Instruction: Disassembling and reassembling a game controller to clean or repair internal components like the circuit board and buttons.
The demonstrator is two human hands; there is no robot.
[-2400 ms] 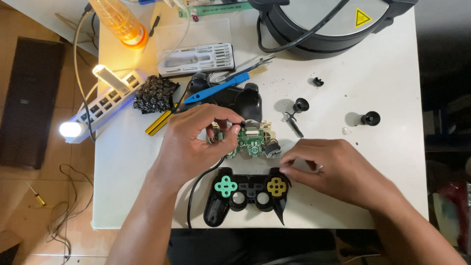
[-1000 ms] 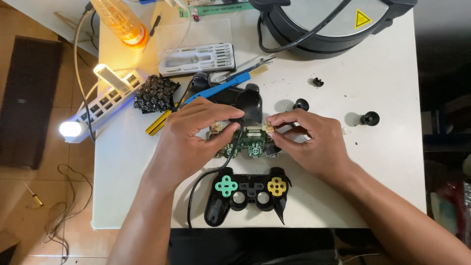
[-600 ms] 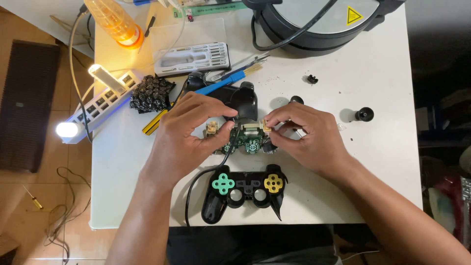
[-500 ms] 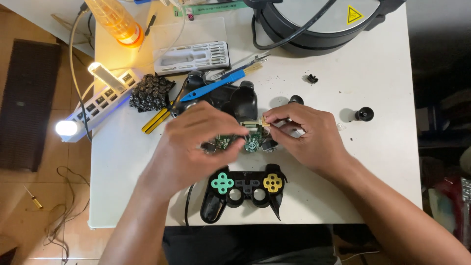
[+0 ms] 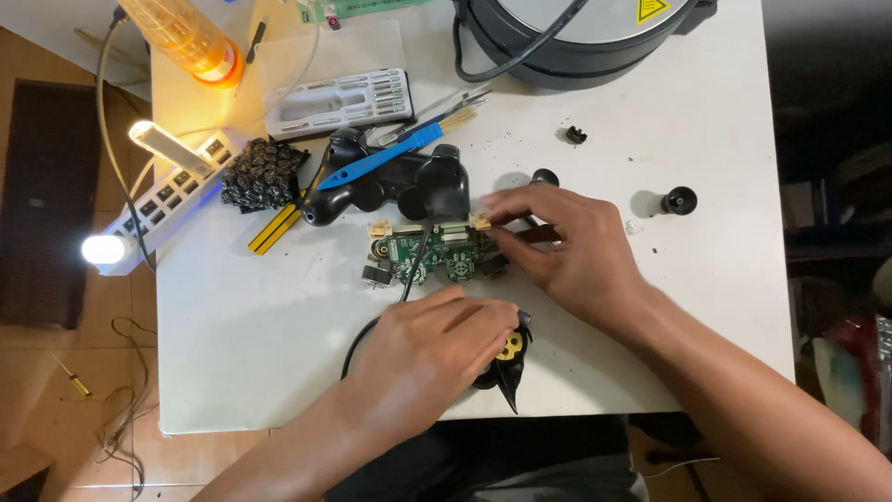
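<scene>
A green circuit board (image 5: 429, 253) lies bare on the white table (image 5: 242, 325), with a black cable running from it towards me. My right hand (image 5: 567, 256) pinches the board's right end with thumb and fingertips. My left hand (image 5: 435, 346) lies curled over the black controller front shell (image 5: 511, 358) near the table's front edge. It hides most of the shell, and only the yellow button cluster and one grip show. The black controller back shell (image 5: 409, 186) lies just behind the board, with a blue pry tool (image 5: 379, 160) resting across it.
A grey bit case (image 5: 339, 100), an orange bottle (image 5: 186, 37) and a white power strip (image 5: 172, 197) with a lit lamp stand at the back left. A large round black device (image 5: 576, 37) is behind. Black thumbstick caps (image 5: 681, 199) lie to the right.
My left hand has left the circuit board and come down onto the controller front shell, so the board is uncovered. My right hand stays at the board's right end.
</scene>
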